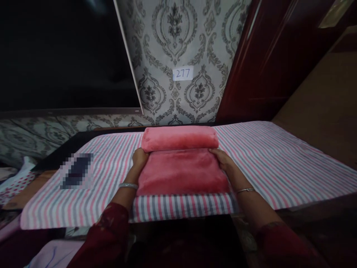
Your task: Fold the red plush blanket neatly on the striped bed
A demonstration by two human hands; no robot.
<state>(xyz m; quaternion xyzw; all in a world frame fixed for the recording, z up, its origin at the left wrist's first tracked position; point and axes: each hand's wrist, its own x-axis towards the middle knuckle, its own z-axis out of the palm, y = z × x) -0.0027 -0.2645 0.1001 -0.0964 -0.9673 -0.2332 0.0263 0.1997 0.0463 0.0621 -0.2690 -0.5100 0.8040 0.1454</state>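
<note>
A pink plush towel (182, 169) lies on the striped cloth (267, 156) in front of me. Its far end is rolled into a thick roll (180, 138), while the near part lies flat. My left hand (139, 158) grips the left side of the towel just below the roll. My right hand (224, 160) holds the right side at the same height. Both wrists wear thin bangles.
The striped pink, grey and white cloth covers a low table. A blurred dark object (76, 171) rests on its left part. A patterned wall with a label reading 277 (183, 73) stands behind. A dark red door (273, 56) is at the right.
</note>
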